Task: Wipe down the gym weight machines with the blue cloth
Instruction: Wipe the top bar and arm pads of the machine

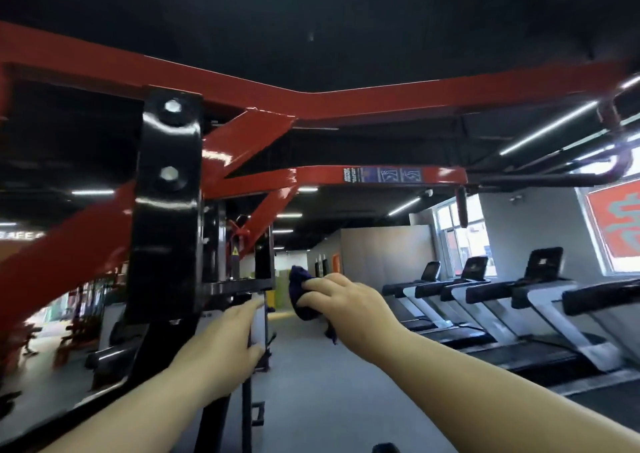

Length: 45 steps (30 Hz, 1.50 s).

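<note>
Right hand (341,296): gripping bunched blue cloth (299,293), holding it in the air just right of the weight machine (166,189). Left hand (228,345): grasping the machine's pale upright bar (258,317). Treadmills (519,300): standing at right.

I am reading very little here. White letters on the far left wall (20,236) are showing as "AFE", cut off by the frame edge and blurred. A label strip (382,175) on the red crossbar (440,175) is carrying small sideways print and two blue diagram panels, all too small for me to read. A yellow triangle warning sticker (235,251) is sitting on the black upright (236,262). The window poster (614,224) is showing one large grey character, cropped.
</note>
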Available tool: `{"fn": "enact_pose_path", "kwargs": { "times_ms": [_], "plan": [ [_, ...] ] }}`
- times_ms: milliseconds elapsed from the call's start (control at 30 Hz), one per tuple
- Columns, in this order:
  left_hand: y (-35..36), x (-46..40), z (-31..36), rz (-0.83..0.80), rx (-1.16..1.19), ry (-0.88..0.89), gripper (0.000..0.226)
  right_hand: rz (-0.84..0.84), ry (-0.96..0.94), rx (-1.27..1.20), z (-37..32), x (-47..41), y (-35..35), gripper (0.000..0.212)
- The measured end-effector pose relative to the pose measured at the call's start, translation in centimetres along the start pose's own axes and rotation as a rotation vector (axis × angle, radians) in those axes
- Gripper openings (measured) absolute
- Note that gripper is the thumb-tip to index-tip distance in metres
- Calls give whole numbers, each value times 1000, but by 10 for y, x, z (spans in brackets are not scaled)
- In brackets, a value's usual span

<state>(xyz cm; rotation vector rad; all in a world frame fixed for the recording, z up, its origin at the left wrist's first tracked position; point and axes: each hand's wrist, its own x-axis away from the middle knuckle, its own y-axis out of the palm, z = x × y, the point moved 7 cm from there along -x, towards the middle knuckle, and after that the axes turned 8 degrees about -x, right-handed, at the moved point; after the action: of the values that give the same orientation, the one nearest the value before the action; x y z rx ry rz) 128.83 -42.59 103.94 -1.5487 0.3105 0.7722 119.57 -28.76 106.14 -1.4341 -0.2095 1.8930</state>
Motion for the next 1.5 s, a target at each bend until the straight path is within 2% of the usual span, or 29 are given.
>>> {"fn": "enact_pose_path", "kwargs": {
  "times_ms": [133,267,533,667,867,1033,1500],
  "plan": [
    [2,-37,90,150,-14,50,67,36,171,-17,79,37,-25,82],
    [10,-71,152,203,-10,90,64,45,253,9,137,67,-47,81],
    [42,-143,229,204,-28,199,59,129,407,-7,229,122,-75,58],
    [91,-165,268,143,18,299,57,170,632,-115,284,163,-73,37],
    [191,-173,317,-50,23,416,56,70,863,-41,333,233,-62,44],
    [261,-182,379,-157,-21,481,57,-98,846,-41,373,284,-31,44],
    [377,-261,562,-194,8,324,55,-216,724,-193,561,399,-8,46]
  ]
}}
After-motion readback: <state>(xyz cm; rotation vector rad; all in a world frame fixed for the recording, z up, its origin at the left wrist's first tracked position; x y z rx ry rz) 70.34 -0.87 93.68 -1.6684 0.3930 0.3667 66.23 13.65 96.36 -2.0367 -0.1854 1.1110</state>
